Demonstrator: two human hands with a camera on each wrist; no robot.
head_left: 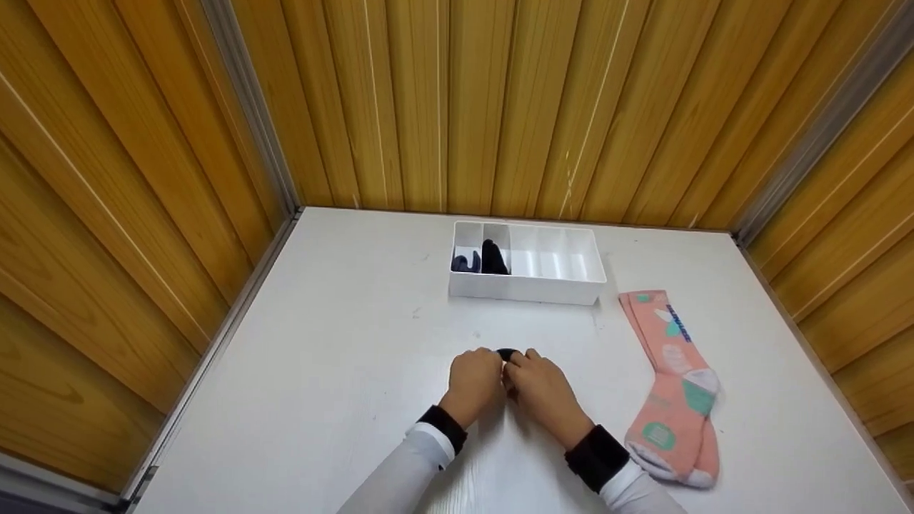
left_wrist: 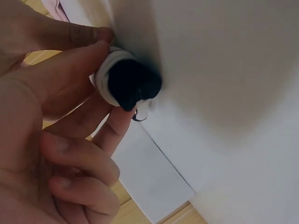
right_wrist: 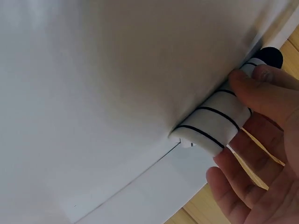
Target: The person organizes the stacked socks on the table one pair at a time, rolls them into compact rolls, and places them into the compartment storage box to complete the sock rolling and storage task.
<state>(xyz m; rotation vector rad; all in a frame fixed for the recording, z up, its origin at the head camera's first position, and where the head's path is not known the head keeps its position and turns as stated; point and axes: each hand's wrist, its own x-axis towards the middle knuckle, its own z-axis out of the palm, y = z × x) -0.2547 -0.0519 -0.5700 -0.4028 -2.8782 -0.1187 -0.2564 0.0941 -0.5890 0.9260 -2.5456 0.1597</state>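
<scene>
Both hands hold a rolled sock point(right_wrist: 210, 116), white with thin black stripes and a dark end, low over the white table. My left hand point(head_left: 476, 382) pinches one end between thumb and fingers; in the left wrist view the dark end of the sock point(left_wrist: 133, 84) faces the camera. My right hand point(head_left: 546, 392) grips the other part, thumb on top and fingers beneath, as the right wrist view shows. From the head view, only a dark bit of the sock shows between the hands.
Behind the hands stands a white divided box point(head_left: 525, 289). Its two left compartments contain a navy folded item point(head_left: 465, 264) and a black folded item point(head_left: 493, 258). To the right lies a pair of pink socks point(head_left: 671, 389), flat. Wood-patterned walls point(head_left: 471, 107) enclose the table.
</scene>
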